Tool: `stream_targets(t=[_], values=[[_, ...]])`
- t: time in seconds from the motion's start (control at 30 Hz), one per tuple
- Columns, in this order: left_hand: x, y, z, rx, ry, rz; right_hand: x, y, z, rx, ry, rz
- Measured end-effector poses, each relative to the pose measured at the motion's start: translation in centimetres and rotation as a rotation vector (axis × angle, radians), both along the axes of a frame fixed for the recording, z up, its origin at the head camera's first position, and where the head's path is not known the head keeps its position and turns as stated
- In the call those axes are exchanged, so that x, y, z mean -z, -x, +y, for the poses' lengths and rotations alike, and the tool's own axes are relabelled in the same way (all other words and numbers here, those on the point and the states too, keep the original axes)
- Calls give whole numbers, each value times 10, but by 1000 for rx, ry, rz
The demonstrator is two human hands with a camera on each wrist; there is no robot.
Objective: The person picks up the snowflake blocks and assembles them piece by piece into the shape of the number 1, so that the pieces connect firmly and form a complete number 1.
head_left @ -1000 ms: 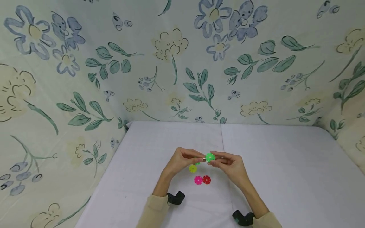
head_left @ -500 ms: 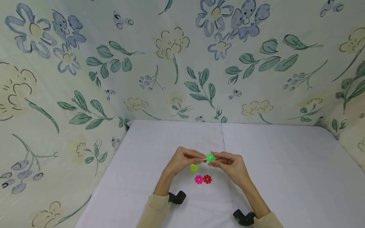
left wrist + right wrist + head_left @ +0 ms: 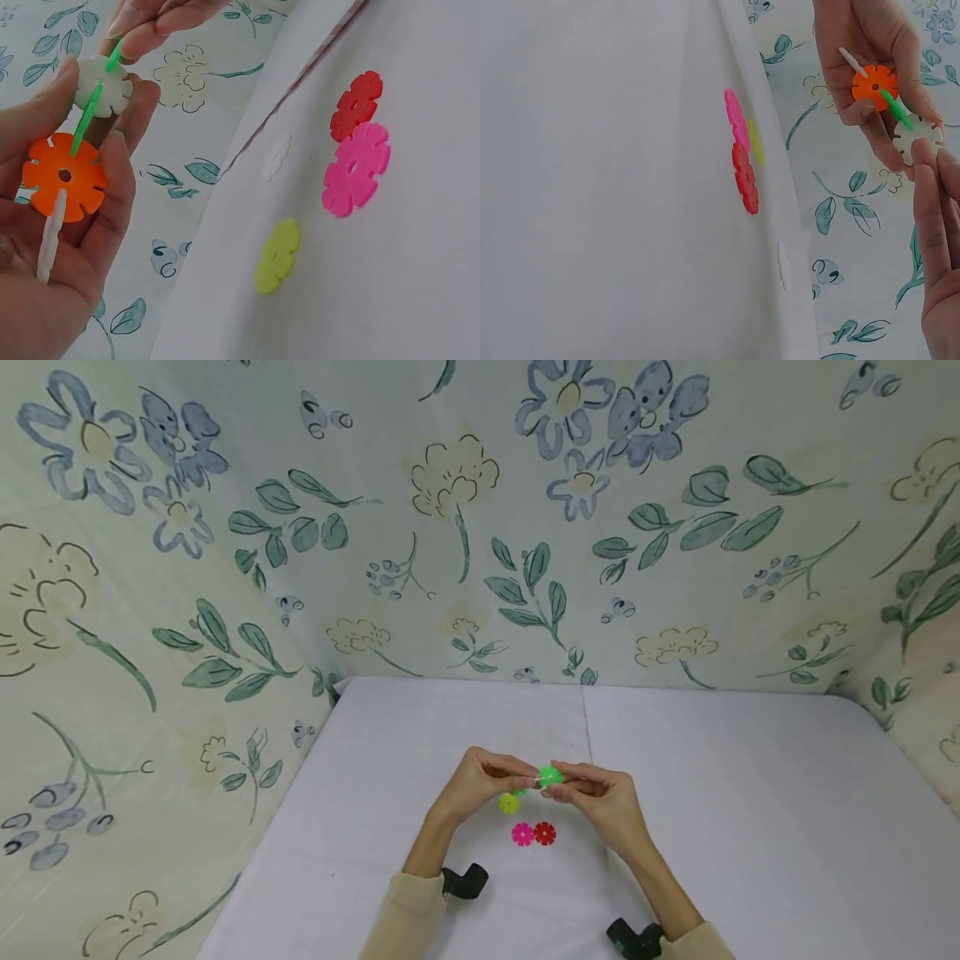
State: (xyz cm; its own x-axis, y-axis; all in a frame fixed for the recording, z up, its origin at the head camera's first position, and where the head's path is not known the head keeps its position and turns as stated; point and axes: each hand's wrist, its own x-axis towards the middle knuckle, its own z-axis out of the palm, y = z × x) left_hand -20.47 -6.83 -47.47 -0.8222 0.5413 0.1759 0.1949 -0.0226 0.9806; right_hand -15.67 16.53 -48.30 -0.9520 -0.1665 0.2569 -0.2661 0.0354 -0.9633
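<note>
A short chain of notched plastic discs is held between both hands. My left hand (image 3: 476, 785) grips it around the orange disc (image 3: 45, 171), where a white disc (image 3: 49, 244) seen edge-on slots in. Beyond the orange one comes a green disc (image 3: 85, 116), then a pale white disc (image 3: 88, 71) pinched by the left thumb and fingers. My right hand (image 3: 613, 806) pinches the chain's other end, at a bright green disc (image 3: 551, 777) that faces the head camera. In the right wrist view, right fingers cover part of the pale disc (image 3: 907, 139).
On the white cloth (image 3: 375, 827) lie a yellow disc (image 3: 509, 803), and a pink disc (image 3: 522, 834) touching a red disc (image 3: 545, 833). The left wrist view adds a loose white disc (image 3: 277, 157). Black wrist mounts (image 3: 465, 881) hang inside both forearms. Floral fabric (image 3: 450, 568) stands behind.
My right hand has shifted slightly left, and the bright green disc with it, closer to my left hand. The left hand and the discs on the cloth look unmoved.
</note>
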Motion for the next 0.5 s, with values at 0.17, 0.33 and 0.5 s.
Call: stream_targets(t=[0.17, 0.33, 0.5], values=[[1, 0, -1, 10, 2, -4, 3, 2, 2, -12, -27, -29], [0, -1, 0, -14, 76, 41, 5, 3, 3, -15, -26, -65], [-3, -3, 3, -99, 250, 146, 7, 2, 1, 7, 12, -85]])
